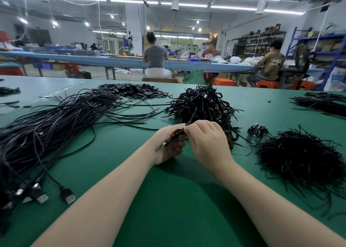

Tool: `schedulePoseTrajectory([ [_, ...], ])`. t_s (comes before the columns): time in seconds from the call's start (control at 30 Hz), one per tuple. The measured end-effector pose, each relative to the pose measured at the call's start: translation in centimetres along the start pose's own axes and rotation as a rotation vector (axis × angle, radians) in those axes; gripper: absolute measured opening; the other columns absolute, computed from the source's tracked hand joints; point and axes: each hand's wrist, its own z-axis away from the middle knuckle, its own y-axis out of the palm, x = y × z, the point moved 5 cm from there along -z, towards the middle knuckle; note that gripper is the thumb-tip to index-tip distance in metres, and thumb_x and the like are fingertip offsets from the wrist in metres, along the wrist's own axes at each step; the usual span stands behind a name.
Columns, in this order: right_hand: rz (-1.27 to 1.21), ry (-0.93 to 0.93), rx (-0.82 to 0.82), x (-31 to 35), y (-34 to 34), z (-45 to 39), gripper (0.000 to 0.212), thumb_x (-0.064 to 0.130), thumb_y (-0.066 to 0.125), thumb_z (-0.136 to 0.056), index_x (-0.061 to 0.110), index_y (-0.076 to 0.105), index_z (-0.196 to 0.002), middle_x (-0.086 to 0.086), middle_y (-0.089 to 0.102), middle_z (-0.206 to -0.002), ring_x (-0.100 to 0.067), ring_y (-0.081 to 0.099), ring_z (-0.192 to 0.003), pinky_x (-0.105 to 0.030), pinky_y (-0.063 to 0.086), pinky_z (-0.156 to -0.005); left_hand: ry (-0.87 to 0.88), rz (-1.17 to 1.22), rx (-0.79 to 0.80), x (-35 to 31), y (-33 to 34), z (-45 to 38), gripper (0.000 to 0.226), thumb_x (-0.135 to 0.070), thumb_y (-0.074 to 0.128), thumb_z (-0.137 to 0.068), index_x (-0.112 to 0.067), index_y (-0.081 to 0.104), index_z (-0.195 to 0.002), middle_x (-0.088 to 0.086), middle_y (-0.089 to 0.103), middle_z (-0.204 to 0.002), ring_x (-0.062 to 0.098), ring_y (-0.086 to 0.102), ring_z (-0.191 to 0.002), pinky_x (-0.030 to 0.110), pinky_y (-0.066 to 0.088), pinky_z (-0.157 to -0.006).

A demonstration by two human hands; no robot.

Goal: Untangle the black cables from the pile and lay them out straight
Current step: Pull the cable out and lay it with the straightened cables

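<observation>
A tangled pile of black cables (203, 104) sits on the green table (168, 200) just beyond my hands. My left hand (169, 145) grips a small coiled black cable bundle (177, 134) whose USB plug sticks out toward the lower left. My right hand (206, 140) pinches the same bundle at its top, fingers curled over it. To the left, a long sheaf of straightened black cables (56, 123) lies across the table, with USB plugs (67, 197) at its near end.
A heap of short black ties (299, 158) lies at the right, with two small coiled cables (257, 129) beside it. Flat black pieces (134, 91) are heaped at the back. More cables (324, 102) lie far right. People sit at a far bench.
</observation>
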Motion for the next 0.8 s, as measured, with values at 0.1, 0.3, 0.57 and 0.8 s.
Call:
schedulePoseTrajectory([
  [0.1, -0.191, 0.224, 0.027, -0.7, -0.3, -2.0, 0.009, 0.012, 0.062, -0.089, 0.008, 0.066, -0.082, -0.005, 0.064, -0.076, -0.027, 0.058, -0.062, -0.039, 0.049, -0.058, 0.311, -0.425, -0.338, -1.4, -2.1, 0.0, 0.016, -0.026, 0.048, -0.098, -0.019, 0.062, -0.097, -0.002, 0.054, -0.052, 0.012, 0.05, -0.044, 0.022, 0.037, -0.044],
  [0.3, 0.039, 0.499, 0.05, -7.1, -0.6, -10.6, 0.02, 0.023, 0.044, -0.098, 0.015, 0.061, -0.09, -0.002, 0.059, -0.082, -0.021, 0.054, -0.071, -0.03, 0.032, -0.064, 0.374, -0.9, -0.484, -1.2, -2.7, -0.2, 0.018, -0.025, 0.045, -0.094, -0.035, 0.059, -0.092, -0.01, 0.066, -0.065, 0.007, 0.05, -0.047, 0.022, 0.041, -0.051],
  [0.57, 0.306, 0.091, 0.441, -1.8, 3.5, -7.2, 0.044, 0.016, 0.046, -0.083, 0.022, 0.051, -0.127, -0.007, 0.061, -0.117, -0.027, 0.055, -0.108, -0.04, 0.04, -0.086, 0.274, -0.982, -0.549, -1.1, -3.2, -0.7, 0.02, -0.024, 0.046, -0.089, -0.031, 0.063, -0.098, -0.009, 0.066, -0.071, 0.004, 0.049, -0.049, 0.021, 0.035, -0.05],
  [0.8, -0.181, 0.473, 0.678, -0.4, 6.4, 2.8, 0.032, 0.025, 0.046, -0.094, 0.02, 0.061, -0.122, -0.004, 0.057, -0.124, -0.026, 0.052, -0.116, -0.034, 0.045, -0.092, 0.17, -1.649, -0.378, -3.7, -3.6, -1.2, 0.023, -0.023, 0.046, -0.093, -0.024, 0.061, -0.11, 0.005, 0.061, -0.12, 0.023, 0.057, -0.109, 0.032, 0.045, -0.088],
])
